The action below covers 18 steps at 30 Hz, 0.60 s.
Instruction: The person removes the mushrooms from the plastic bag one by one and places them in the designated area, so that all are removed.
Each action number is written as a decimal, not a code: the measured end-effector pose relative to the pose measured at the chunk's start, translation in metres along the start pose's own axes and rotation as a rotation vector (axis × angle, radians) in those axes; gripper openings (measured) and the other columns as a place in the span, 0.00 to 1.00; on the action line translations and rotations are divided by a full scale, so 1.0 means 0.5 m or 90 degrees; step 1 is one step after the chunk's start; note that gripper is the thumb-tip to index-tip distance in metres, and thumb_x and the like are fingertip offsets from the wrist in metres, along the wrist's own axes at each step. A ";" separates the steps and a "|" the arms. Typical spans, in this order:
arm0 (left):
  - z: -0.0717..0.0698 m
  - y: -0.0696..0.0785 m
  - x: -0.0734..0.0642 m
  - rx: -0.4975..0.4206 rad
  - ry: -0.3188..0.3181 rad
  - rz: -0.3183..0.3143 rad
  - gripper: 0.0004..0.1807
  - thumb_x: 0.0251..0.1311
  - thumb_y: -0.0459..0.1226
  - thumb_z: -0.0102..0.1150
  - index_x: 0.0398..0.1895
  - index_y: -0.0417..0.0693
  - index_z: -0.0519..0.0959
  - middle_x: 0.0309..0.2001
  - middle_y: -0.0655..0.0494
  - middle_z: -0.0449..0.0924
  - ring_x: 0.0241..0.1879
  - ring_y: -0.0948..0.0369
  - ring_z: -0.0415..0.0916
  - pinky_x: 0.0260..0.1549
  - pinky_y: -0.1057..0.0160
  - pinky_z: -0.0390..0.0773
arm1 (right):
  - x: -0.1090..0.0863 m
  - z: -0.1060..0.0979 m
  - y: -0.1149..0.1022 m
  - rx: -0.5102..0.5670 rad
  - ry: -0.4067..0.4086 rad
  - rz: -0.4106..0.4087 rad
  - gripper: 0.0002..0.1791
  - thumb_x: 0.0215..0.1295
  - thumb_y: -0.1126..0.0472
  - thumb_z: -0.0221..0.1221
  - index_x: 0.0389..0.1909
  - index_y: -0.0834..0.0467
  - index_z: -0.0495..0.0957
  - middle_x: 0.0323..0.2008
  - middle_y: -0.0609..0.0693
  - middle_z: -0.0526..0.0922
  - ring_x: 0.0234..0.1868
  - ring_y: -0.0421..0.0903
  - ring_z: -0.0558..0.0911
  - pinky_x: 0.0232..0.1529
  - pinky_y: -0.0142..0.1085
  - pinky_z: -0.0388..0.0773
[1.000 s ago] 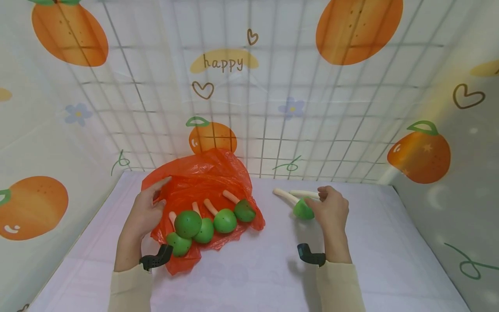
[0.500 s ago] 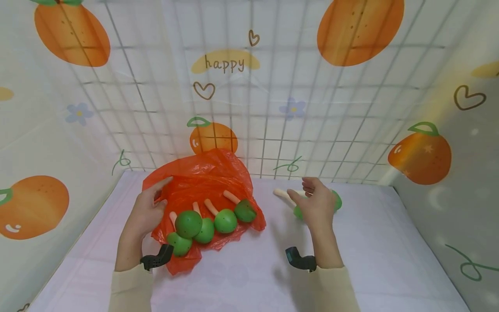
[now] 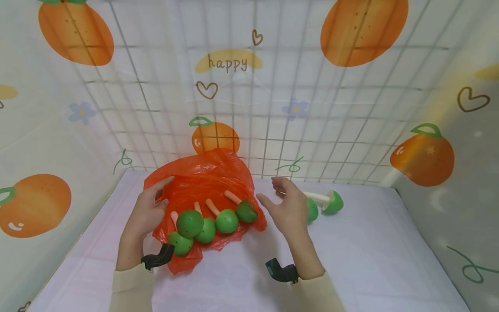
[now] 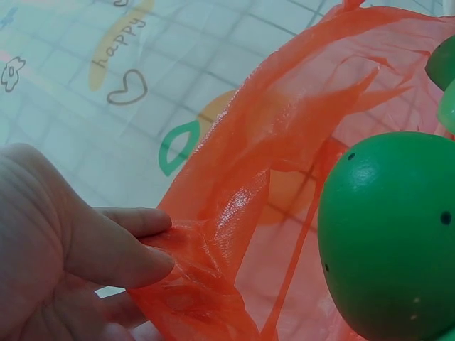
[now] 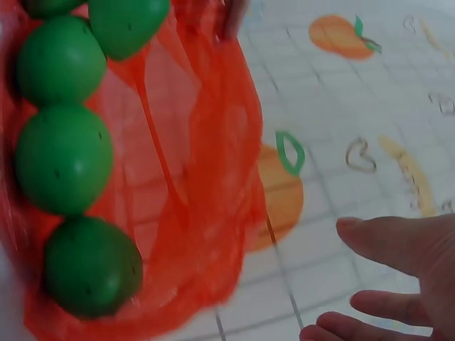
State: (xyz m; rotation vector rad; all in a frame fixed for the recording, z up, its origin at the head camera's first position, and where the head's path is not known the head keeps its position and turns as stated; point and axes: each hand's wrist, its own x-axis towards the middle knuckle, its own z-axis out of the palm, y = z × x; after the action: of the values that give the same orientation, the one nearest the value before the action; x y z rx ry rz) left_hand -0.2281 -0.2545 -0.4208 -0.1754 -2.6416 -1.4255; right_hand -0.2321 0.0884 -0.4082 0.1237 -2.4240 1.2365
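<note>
A crumpled red plastic bag [image 3: 202,167] lies spread on the table at centre left. On it are several toy mushrooms [image 3: 226,221] with green dotted caps and pale stems. My left hand [image 3: 146,212] is at the bag's left side. In the left wrist view its thumb and fingers pinch the bag's edge, beside a large green cap [image 4: 391,234]. My right hand [image 3: 290,212] holds nothing, thumb and fingers spread, just right of the bag. Behind it lie two more mushrooms, one with its cap [image 3: 312,210] partly showing and its stem hidden, the other with cap [image 3: 333,202] and white stem visible.
A white-covered table [image 3: 370,251] carries everything. Behind it stands a wire grid [image 3: 269,143] draped with a pale cloth printed with oranges, hearts and the word happy. Similar cloth walls [image 3: 460,208] close off both sides.
My right hand has moved left from the two mushrooms on the right to the bag's right side, its fingers spreading. The left hand stays at the bag.
</note>
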 end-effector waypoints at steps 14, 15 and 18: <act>-0.002 0.003 0.004 0.007 -0.003 -0.002 0.34 0.70 0.21 0.46 0.80 0.43 0.65 0.78 0.40 0.63 0.76 0.36 0.59 0.70 0.35 0.66 | -0.050 0.081 -0.056 0.018 -0.046 -0.125 0.31 0.54 0.59 0.81 0.57 0.65 0.82 0.52 0.58 0.87 0.52 0.57 0.85 0.53 0.49 0.86; -0.002 0.003 0.005 0.007 -0.003 -0.002 0.34 0.70 0.21 0.46 0.80 0.43 0.65 0.78 0.40 0.63 0.76 0.36 0.59 0.70 0.35 0.66 | -0.054 0.087 -0.059 0.020 -0.053 -0.130 0.31 0.53 0.59 0.81 0.57 0.64 0.82 0.51 0.57 0.87 0.51 0.56 0.85 0.53 0.49 0.86; -0.002 0.003 0.006 0.008 -0.003 -0.003 0.34 0.70 0.21 0.47 0.80 0.43 0.65 0.78 0.40 0.63 0.76 0.36 0.60 0.70 0.36 0.67 | -0.064 0.105 -0.065 0.043 -0.079 -0.150 0.31 0.54 0.59 0.81 0.57 0.63 0.82 0.52 0.55 0.87 0.53 0.55 0.85 0.55 0.49 0.85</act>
State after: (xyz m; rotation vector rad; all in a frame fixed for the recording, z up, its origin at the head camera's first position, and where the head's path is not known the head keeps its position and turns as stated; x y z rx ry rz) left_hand -0.2309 -0.2544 -0.4187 -0.1722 -2.6550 -1.4120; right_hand -0.2113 0.0239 -0.4236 0.5052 -2.3868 1.2345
